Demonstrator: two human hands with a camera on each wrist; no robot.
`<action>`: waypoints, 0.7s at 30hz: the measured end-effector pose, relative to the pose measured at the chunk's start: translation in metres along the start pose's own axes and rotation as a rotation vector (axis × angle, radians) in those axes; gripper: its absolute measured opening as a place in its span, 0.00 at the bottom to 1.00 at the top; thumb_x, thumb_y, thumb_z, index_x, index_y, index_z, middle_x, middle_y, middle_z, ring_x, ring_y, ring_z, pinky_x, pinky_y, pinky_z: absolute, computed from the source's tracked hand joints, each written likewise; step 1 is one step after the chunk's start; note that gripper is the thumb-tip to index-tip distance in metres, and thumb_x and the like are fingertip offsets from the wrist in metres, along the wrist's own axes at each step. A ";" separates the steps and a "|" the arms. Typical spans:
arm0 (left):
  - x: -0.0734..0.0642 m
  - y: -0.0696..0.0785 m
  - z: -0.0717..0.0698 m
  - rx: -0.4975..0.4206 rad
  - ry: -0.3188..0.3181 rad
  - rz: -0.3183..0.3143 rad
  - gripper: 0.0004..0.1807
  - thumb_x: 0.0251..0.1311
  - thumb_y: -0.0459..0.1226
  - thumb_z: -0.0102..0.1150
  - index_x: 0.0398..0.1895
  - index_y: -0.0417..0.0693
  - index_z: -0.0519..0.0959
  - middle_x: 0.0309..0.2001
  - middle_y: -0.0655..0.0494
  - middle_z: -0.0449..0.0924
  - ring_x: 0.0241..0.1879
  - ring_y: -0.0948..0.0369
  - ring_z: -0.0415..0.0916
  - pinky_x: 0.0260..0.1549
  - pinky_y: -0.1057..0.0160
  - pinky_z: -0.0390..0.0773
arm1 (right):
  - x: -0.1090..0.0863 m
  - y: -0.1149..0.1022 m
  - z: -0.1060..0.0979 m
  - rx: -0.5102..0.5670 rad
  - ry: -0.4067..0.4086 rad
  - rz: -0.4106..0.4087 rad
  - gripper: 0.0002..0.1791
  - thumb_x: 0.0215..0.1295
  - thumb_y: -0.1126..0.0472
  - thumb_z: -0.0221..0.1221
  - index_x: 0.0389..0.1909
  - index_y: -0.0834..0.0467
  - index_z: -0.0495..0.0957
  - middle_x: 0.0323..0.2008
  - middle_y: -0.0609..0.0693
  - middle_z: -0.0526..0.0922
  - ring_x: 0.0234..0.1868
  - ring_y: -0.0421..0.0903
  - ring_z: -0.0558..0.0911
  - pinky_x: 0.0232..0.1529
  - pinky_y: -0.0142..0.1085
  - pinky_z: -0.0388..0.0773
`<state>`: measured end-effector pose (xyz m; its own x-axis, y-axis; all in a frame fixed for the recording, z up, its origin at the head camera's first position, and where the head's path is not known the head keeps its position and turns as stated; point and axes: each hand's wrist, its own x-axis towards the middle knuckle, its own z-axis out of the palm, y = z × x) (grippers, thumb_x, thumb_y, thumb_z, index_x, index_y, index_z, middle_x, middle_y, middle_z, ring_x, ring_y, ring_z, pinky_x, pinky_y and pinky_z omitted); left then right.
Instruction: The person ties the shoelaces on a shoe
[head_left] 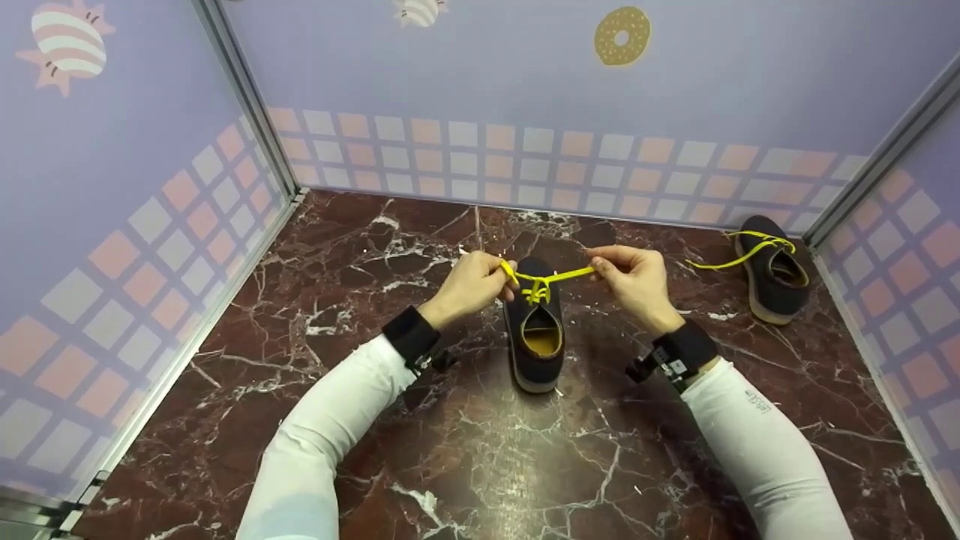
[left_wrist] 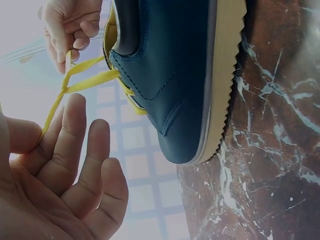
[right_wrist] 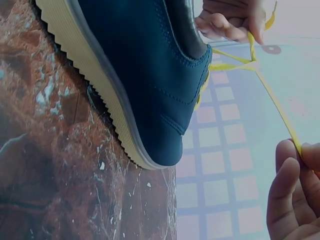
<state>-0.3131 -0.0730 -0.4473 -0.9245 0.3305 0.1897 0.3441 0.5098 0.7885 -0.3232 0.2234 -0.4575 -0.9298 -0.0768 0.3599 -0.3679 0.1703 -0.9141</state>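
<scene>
A dark shoe (head_left: 536, 367) with a yellow lining and a pale ridged sole (left_wrist: 227, 75) stands on the floor, toe pointing away from me. Its yellow shoelace (head_left: 568, 275) rises from the eyelets, and the two ends cross above the tongue. My left hand (head_left: 474, 285) pinches one end between thumb and forefinger, its other fingers loosely bent in the left wrist view. On the other side my right hand (head_left: 636, 285) pinches the second end, which runs straight and taut in the right wrist view. Both hands are raised beside the shoe's front.
A second dark shoe (head_left: 776, 289) with a loose yellow lace (head_left: 724, 264) stands by the right back corner. Patterned panels (head_left: 480, 161) in metal frames enclose the dark red marbled floor (head_left: 487, 465) at the back and sides.
</scene>
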 end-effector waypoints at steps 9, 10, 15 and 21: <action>-0.007 -0.016 0.003 -0.052 0.012 -0.053 0.24 0.86 0.40 0.53 0.37 0.35 0.93 0.34 0.43 0.95 0.38 0.38 0.94 0.28 0.74 0.80 | -0.003 0.009 -0.009 -0.040 0.038 0.026 0.10 0.76 0.72 0.68 0.50 0.76 0.90 0.24 0.42 0.93 0.20 0.30 0.85 0.18 0.26 0.79; -0.007 -0.018 0.003 -0.052 0.016 -0.054 0.24 0.86 0.40 0.53 0.37 0.35 0.93 0.34 0.43 0.95 0.38 0.39 0.94 0.28 0.73 0.80 | -0.004 0.011 -0.011 -0.048 0.043 0.029 0.10 0.76 0.72 0.68 0.50 0.76 0.90 0.24 0.43 0.93 0.20 0.30 0.85 0.18 0.26 0.79; -0.009 -0.026 0.002 -0.060 0.016 -0.058 0.22 0.83 0.36 0.52 0.36 0.36 0.93 0.35 0.42 0.95 0.37 0.41 0.95 0.29 0.72 0.83 | -0.010 0.021 -0.017 -0.079 0.057 0.040 0.09 0.75 0.73 0.68 0.49 0.75 0.90 0.24 0.47 0.93 0.20 0.30 0.85 0.19 0.26 0.80; -0.017 -0.036 -0.003 -0.040 0.020 -0.096 0.20 0.78 0.33 0.51 0.36 0.39 0.93 0.32 0.45 0.95 0.30 0.52 0.93 0.27 0.72 0.80 | -0.016 0.033 -0.022 -0.085 0.041 0.065 0.10 0.75 0.73 0.67 0.49 0.77 0.89 0.26 0.53 0.93 0.20 0.32 0.85 0.21 0.25 0.80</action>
<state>-0.3098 -0.0991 -0.4773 -0.9563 0.2650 0.1233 0.2469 0.5063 0.8263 -0.3210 0.2520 -0.4891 -0.9506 -0.0229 0.3095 -0.3048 0.2565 -0.9172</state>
